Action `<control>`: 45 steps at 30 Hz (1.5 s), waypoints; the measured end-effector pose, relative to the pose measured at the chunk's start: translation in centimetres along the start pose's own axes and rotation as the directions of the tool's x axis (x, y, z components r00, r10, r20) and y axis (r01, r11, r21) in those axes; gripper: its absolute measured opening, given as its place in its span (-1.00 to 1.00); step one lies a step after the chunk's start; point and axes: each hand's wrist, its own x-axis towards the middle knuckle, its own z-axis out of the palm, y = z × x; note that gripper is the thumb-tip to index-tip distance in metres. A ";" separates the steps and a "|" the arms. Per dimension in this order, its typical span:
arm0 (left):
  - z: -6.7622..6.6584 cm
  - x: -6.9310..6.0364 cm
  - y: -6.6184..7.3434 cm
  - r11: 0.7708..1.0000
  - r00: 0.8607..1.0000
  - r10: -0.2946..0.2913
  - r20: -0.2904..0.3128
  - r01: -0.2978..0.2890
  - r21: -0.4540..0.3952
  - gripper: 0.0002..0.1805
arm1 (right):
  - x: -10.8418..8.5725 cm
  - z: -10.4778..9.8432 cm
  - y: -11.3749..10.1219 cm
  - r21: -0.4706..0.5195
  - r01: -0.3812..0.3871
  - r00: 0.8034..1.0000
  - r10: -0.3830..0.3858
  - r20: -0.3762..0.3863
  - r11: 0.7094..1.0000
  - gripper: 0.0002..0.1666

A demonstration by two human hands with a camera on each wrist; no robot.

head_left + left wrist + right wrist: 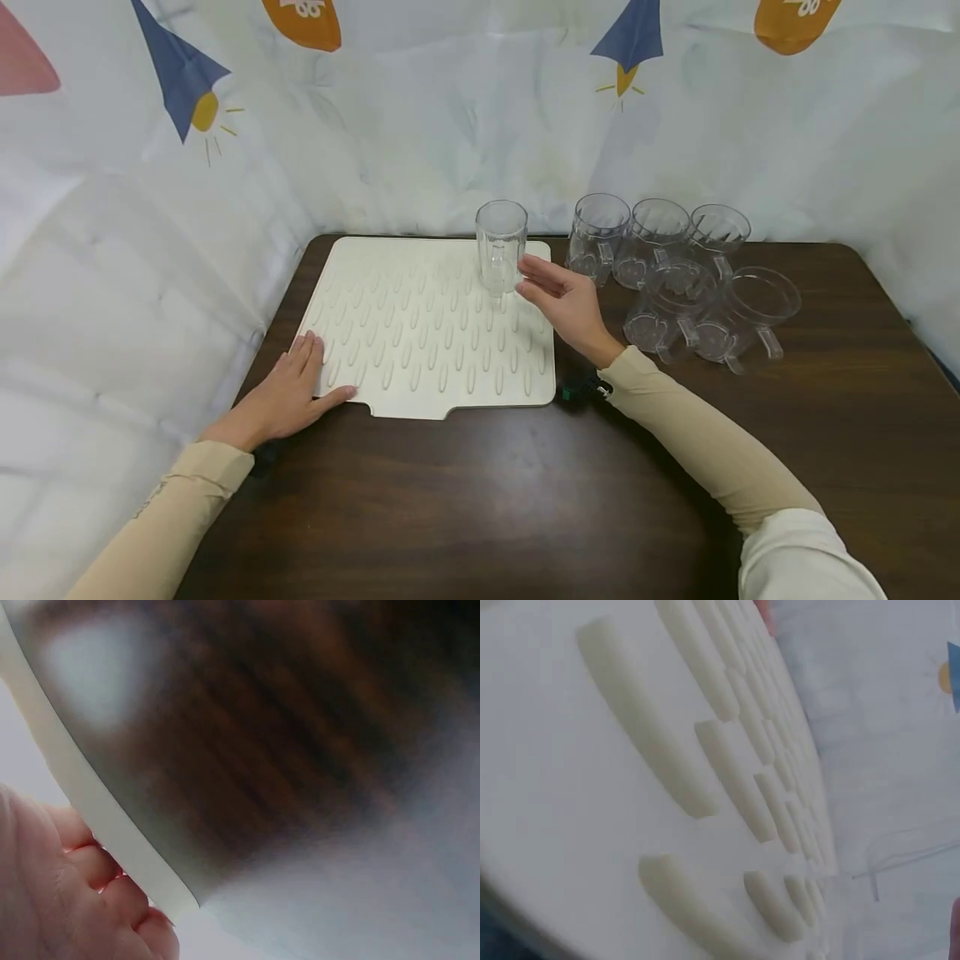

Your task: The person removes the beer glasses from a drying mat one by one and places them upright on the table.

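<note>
A clear glass-like mug (501,242) stands upright on the back right part of a white ridged mat (420,333), its handle turned toward me. Just to the right of this mug is my right hand (566,304), its thumb and fingers apart and loosely bent. Whether the fingertips touch the mug, I cannot tell. In the right wrist view the mug's faint outline shows beyond the mat's ridges (645,720). My left hand (288,387) lies with spread fingers on the mat's front left corner; in the left wrist view its fingers (97,866) meet the mat's edge (112,817).
Several more clear mugs (600,229) stand close together to the right of the mat, in two rows. The dark wooden table (465,508) stretches in front. A white patterned cloth (450,125) hangs behind it and on the left.
</note>
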 end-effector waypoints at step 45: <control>-0.2 -0.2 1.0 1.000 0.999 -0.031 0.027 0.031 0.006 0.21 | 2.1 4.3 1.7 0.064 -0.053 0.996 0.048 0.074 0.997 -0.64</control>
